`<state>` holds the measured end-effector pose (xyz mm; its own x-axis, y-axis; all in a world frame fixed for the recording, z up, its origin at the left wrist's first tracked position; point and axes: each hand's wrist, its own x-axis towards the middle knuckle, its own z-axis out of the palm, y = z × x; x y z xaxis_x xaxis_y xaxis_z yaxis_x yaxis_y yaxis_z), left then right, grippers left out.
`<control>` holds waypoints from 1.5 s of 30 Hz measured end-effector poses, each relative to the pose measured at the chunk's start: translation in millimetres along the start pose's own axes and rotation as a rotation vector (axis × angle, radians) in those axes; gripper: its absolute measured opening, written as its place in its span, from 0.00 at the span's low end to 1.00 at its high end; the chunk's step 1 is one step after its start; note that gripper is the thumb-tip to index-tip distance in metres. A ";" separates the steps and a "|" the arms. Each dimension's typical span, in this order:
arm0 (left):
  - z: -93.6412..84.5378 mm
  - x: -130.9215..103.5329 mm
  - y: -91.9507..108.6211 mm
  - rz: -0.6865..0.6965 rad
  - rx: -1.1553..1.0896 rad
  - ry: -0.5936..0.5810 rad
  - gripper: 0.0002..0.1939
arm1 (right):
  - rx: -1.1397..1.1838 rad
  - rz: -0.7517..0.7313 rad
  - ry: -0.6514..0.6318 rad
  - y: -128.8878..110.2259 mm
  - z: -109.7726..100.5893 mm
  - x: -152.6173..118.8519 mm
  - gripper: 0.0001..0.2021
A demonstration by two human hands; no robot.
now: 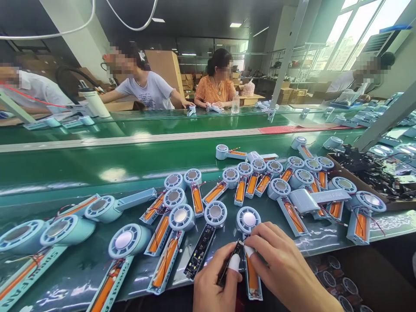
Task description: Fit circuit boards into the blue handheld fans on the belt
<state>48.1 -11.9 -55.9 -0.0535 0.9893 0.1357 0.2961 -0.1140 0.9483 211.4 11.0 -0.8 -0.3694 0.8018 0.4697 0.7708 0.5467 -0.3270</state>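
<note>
My left hand [217, 277] grips a narrow black circuit board [231, 260], tilted, with a white cover on the thumb. Against the board's upper end, the fingers of my right hand [276, 260] are pinched together; what is between them is hidden. One of those fingertips also wears a white cover. Under both hands lies a light-blue handheld fan [248, 220], its handle open and an orange battery [252, 273] inside. Just left of it, another fan [216, 213] has a black circuit board [200, 251] lying along its handle.
Several more open fans [180, 216] with orange batteries and loose wires crowd the bench [136, 286]. A box of black circuit boards [373, 173] stands at the right. Beyond runs a green conveyor [97, 164], with several people seated across it. More fan parts [328, 281] lie below the bench edge.
</note>
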 end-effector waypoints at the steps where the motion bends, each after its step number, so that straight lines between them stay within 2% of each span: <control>1: 1.3 -1.1 -1.7 0.058 0.027 0.031 0.14 | -0.034 -0.023 0.016 -2.0 0.3 0.3 0.11; 4: 4.9 -3.7 -3.8 0.246 0.091 0.123 0.17 | -0.135 -0.091 0.056 -6.6 1.8 1.0 0.13; 6: 5.5 -3.7 -3.4 0.292 0.105 0.148 0.18 | -0.162 -0.114 0.053 -7.1 2.0 1.8 0.14; 8: 3.8 -1.6 -2.2 0.238 0.078 0.135 0.15 | -0.134 -0.110 0.022 -4.9 1.1 3.1 0.13; 10: 0.5 1.6 -0.7 0.129 0.013 0.091 0.13 | -0.074 -0.084 -0.008 -1.4 -0.4 4.4 0.12; 13: -4.1 5.0 1.9 -0.013 -0.105 0.005 0.14 | 0.009 -0.039 -0.032 2.1 -1.1 4.9 0.11; 15: -5.8 5.5 4.1 -0.058 -0.148 -0.025 0.14 | 0.004 -0.040 -0.018 1.4 1.1 3.6 0.11; 19: -7.9 4.7 10.3 -0.072 -0.158 -0.017 0.13 | -0.049 -0.071 0.064 -2.8 8.5 -0.6 0.12; 22: -10.9 5.1 15.7 -0.104 -0.214 -0.031 0.14 | 0.070 -0.005 0.013 -1.8 8.9 -2.1 0.10; 26: -15.2 7.1 20.5 -0.164 -0.291 -0.079 0.18 | 0.231 0.130 -0.091 5.3 -1.3 0.7 0.12; 30: -16.7 9.3 22.9 -0.171 -0.315 -0.124 0.18 | 0.351 0.147 -0.173 10.8 -9.3 5.1 0.13; 34: -18.0 13.0 26.8 -0.168 -0.319 -0.135 0.14 | 0.323 0.141 -0.115 10.1 -3.8 4.4 0.11; 39: -18.7 12.2 26.2 -0.072 -0.155 -0.081 0.11 | 0.316 0.132 -0.012 7.9 -5.2 -7.0 0.13; 42: -15.8 5.9 16.8 -0.021 0.020 -0.034 0.14 | 0.287 0.197 0.059 11.5 -13.9 -17.8 0.18; 45: -11.8 0.6 6.4 0.107 0.218 -0.047 0.21 | 0.272 0.245 0.049 16.5 -16.7 -25.2 0.18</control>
<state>38.7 -13.2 -46.4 0.0323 0.9763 0.2142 0.4965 -0.2016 0.8443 242.1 -4.2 -4.4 -0.1601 0.9080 0.3872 0.6650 0.3891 -0.6375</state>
